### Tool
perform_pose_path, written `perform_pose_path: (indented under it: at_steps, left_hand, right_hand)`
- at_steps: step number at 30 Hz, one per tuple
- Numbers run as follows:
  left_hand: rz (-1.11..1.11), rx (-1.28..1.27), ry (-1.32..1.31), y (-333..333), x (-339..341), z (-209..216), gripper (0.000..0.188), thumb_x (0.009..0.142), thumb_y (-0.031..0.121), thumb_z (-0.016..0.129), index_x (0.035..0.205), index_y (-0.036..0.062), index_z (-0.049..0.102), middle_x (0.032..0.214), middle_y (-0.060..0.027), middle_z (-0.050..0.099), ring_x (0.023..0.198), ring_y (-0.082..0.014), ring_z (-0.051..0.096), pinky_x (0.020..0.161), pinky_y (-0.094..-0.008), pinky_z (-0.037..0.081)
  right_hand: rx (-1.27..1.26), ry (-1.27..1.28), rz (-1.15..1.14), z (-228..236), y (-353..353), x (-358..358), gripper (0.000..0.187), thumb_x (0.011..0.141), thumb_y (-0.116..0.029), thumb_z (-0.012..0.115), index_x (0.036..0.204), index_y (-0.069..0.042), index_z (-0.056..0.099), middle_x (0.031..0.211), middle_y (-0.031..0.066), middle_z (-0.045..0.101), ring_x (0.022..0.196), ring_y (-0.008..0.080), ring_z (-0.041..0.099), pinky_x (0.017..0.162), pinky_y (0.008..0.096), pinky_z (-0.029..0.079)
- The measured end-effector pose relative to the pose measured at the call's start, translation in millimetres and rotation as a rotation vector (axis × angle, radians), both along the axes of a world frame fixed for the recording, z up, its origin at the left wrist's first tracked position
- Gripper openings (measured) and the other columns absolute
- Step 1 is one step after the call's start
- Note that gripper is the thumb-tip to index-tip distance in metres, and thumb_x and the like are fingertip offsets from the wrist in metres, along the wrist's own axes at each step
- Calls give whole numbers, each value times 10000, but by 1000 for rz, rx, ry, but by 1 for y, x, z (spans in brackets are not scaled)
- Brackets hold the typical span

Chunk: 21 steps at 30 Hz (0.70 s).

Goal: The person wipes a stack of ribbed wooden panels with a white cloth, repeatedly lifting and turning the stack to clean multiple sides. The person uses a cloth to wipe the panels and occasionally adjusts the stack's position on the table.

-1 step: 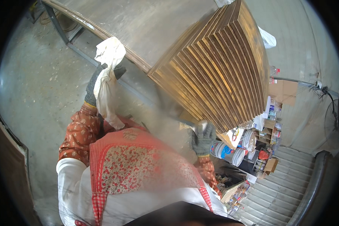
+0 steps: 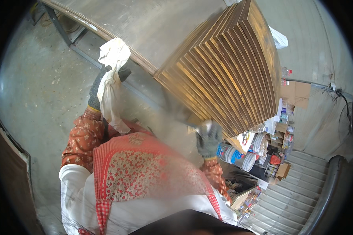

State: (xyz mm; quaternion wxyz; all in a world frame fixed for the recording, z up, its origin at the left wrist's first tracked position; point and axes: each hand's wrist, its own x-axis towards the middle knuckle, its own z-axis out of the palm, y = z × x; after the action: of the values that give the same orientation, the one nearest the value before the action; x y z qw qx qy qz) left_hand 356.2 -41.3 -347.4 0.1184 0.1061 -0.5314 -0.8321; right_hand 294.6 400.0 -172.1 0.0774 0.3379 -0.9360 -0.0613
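Observation:
My left hand (image 2: 95, 92), in a dark grey work glove, is closed round a long white cloth (image 2: 114, 58). The cloth bunches above the fist and hangs down below it toward my apron. My right hand (image 2: 209, 141), gloved alike, is at the near lower corner of a tall leaning stack of brown boards (image 2: 227, 74). Its fingers are curled, with something small and whitish at their tips. Blur hides what that is and whether it touches the boards. The boards stand fanned on edge at a large grey-topped table (image 2: 145, 35).
Past my right hand stand white and blue buckets (image 2: 243, 160) and a crate of small items (image 2: 241, 196). Bottles and cardboard boxes (image 2: 296, 94) line the wall, with a fan (image 2: 345, 113) further right. Steel legs (image 2: 59, 27) carry the table. A brown panel (image 2: 10, 164) is at far left.
My right hand has shifted slightly left and up along the boards' lower corner. My left hand and the white cloth have barely moved.

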Motion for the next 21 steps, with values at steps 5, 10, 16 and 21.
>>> perform_pose_path:
  at_steps: [5, 10, 16, 21]
  left_hand:
    - [100, -175, -54, 10, 0, 25, 374, 1028, 132, 426, 1355, -39, 489, 1299, -124, 584, 1138, -185, 561, 1003, -289, 434]
    - [127, -689, -344, 16, 5, 39, 312, 1014, 105, 448, 1252, -51, 574, 1140, -110, 686, 990, -187, 631, 870, -280, 496]
    - [167, -901, -196, -7, 0, -53, 303, 1000, 73, 406, 1224, -45, 574, 1013, -75, 644, 872, -163, 601, 751, -254, 490]
    - [-20, -1193, -310, -17, 11, -55, 327, 988, 170, 437, 1221, -32, 545, 1037, -93, 606, 937, -188, 585, 856, -317, 481]
  right_hand:
    - [-81, -115, 440, -22, -136, -38, 500, 841, -285, 690, 1314, -171, 575, 1259, 215, 514, 1144, 421, 495, 922, 557, 417]
    - [-355, -110, 454, -29, -224, -33, 400, 893, -284, 646, 1266, -145, 603, 1234, 148, 546, 1166, 347, 510, 930, 519, 433]
    - [-133, -170, 388, -23, -149, -34, 433, 939, -328, 607, 1331, -149, 566, 1353, 138, 520, 1213, 317, 521, 1008, 487, 430]
    - [82, 190, -23, -44, 33, 19, 478, 932, -335, 608, 1366, -148, 540, 1509, 226, 359, 1362, 406, 379, 1115, 547, 297]
